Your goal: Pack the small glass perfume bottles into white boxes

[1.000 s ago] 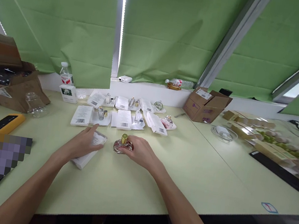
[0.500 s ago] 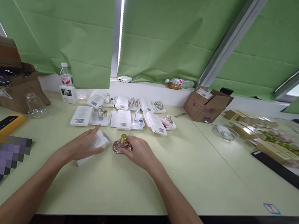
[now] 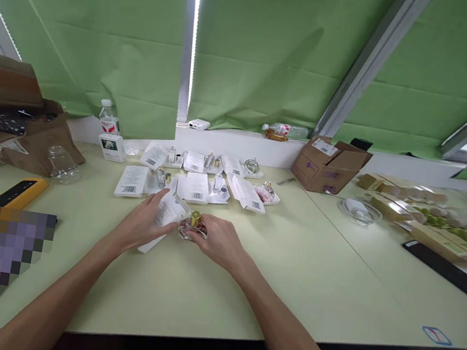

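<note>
My right hand (image 3: 216, 240) is closed round a small round glass perfume bottle (image 3: 190, 227) with a gold cap, which rests on the pale green table (image 3: 288, 278). My left hand (image 3: 141, 224) grips a white paper packet (image 3: 167, 218) and holds it tilted up right beside the bottle. Behind them lie two rows of white boxes with barcodes (image 3: 131, 181) and little glass bottles (image 3: 264, 191).
A brown cardboard box (image 3: 327, 166) stands at the back right, torn brown packaging (image 3: 24, 124) at the left. A yellow-edged device (image 3: 20, 193) lies front left. A plastic water bottle (image 3: 108, 115), a white cable coil (image 3: 356, 209) and long cream boxes (image 3: 403, 193) are farther off.
My left hand has lifted the white packet off the table and brought it right, up against the bottle. Another person's hand at the far right has left the view.
</note>
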Tool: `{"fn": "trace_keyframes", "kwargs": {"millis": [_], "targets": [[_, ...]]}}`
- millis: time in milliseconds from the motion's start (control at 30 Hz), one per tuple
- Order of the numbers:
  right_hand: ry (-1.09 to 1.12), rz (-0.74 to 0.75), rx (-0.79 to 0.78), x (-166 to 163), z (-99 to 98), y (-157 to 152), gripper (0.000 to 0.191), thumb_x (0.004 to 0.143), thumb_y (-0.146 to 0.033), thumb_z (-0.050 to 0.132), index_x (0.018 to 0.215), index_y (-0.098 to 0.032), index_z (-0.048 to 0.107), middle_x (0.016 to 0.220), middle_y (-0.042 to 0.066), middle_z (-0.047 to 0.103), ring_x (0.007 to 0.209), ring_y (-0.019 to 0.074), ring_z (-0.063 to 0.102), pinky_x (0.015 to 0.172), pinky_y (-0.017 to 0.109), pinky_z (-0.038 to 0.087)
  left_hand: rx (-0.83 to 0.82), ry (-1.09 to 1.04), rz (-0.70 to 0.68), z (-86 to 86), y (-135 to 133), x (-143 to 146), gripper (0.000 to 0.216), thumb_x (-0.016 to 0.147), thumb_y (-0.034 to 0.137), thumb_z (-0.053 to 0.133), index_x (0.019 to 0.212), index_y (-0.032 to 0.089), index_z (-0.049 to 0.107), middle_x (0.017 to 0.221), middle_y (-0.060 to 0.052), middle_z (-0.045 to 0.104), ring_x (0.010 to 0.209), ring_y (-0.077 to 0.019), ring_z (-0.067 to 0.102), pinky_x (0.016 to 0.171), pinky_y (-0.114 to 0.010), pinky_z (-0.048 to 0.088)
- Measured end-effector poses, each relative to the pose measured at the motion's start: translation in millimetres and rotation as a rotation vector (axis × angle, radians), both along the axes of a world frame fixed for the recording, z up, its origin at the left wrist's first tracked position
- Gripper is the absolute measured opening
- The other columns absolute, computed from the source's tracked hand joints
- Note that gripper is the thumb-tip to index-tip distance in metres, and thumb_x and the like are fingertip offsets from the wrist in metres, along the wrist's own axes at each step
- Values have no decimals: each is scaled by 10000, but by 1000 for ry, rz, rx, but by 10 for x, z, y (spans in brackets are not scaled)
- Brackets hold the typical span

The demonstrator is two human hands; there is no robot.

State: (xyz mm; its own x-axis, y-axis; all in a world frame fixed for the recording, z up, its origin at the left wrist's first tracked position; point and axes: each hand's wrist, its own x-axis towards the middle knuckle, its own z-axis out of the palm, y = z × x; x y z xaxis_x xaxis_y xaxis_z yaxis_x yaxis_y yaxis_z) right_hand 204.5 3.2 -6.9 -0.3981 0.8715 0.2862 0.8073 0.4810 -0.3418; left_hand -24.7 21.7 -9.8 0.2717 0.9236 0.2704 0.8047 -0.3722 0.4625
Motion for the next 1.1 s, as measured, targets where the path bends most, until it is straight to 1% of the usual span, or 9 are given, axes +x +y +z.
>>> {"fn": "trace_keyframes", "kwargs": {"millis": [200, 367, 533, 633, 700, 800, 867, 933, 1100], "targets": [[13, 5, 43, -49, -64, -7, 311, 900, -489, 530, 861, -183, 569, 852, 46, 666, 709, 175, 594, 572, 258, 280, -10, -126, 54, 8, 20, 48, 850, 775, 624, 573, 1457, 242, 240, 1493, -104, 349, 1342, -317, 365, 1030, -425, 388], [50, 8, 61, -63, -76, -23, 327, 903, -508, 515, 860, -188, 567, 855, 50, 671, 728, 186, 605, 574, 261, 279, -23, -193, 97, 30, 20, 93, 896, 738, 631, 618, 1453, 234, 252, 1462, -99, 400, 1314, -324, 401, 1023, -418, 399], [74, -35, 65, -54, -68, -12, 342, 897, -527, 507, 834, -195, 561, 837, 45, 674, 735, 192, 603, 567, 273, 268, 30, -235, 59, 53, 13, 110, 837, 820, 543, 576, 1489, 265, 155, 1519, -74, 309, 1368, -296, 330, 1075, -407, 350], [82, -58, 79, -40, -72, 4, 331, 899, -516, 507, 828, -197, 555, 823, 35, 672, 726, 186, 599, 562, 275, 260, 56, -263, 53, 72, 5, 127, 749, 872, 512, 512, 1487, 265, 161, 1513, -89, 316, 1369, -291, 330, 1077, -402, 347], [83, -65, 86, -32, -75, 11, 323, 901, -507, 510, 823, -197, 554, 809, 28, 670, 718, 179, 596, 563, 275, 261, 39, -315, 43, 77, 7, 131, 705, 887, 491, 498, 1473, 264, 179, 1447, -112, 409, 1294, -284, 436, 1016, -393, 412], [94, -78, 91, -26, -77, 16, 312, 898, -499, 520, 835, -196, 559, 804, 22, 672, 710, 173, 593, 567, 270, 267, 13, -474, -7, 64, 19, 123, 636, 887, 456, 510, 1423, 265, 226, 1279, -110, 544, 1080, -241, 598, 843, -349, 518], [106, -87, 95, -24, -77, 18, 309, 895, -497, 526, 834, -196, 560, 798, 18, 673, 702, 169, 591, 566, 265, 269, 27, -576, -38, 50, 25, 116, 556, 874, 434, 537, 1351, 265, 306, 1226, -95, 557, 1008, -222, 627, 760, -322, 541], [113, -95, 104, -22, -78, 21, 304, 892, -492, 532, 823, -198, 560, 788, 12, 673, 692, 164, 588, 560, 262, 268, 59, -620, -48, 41, 22, 112, 478, 854, 415, 573, 1269, 260, 391, 1233, -88, 539, 998, -220, 632, 729, -310, 547], [109, -105, 127, -20, -80, 27, 307, 880, -489, 551, 782, -198, 550, 756, 6, 667, 665, 156, 581, 542, 260, 250, 135, -558, -37, 54, -16, 103, 440, 835, 385, 609, 1233, 267, 464, 1224, -78, 549, 889, -204, 668, 637, -281, 548]]}}
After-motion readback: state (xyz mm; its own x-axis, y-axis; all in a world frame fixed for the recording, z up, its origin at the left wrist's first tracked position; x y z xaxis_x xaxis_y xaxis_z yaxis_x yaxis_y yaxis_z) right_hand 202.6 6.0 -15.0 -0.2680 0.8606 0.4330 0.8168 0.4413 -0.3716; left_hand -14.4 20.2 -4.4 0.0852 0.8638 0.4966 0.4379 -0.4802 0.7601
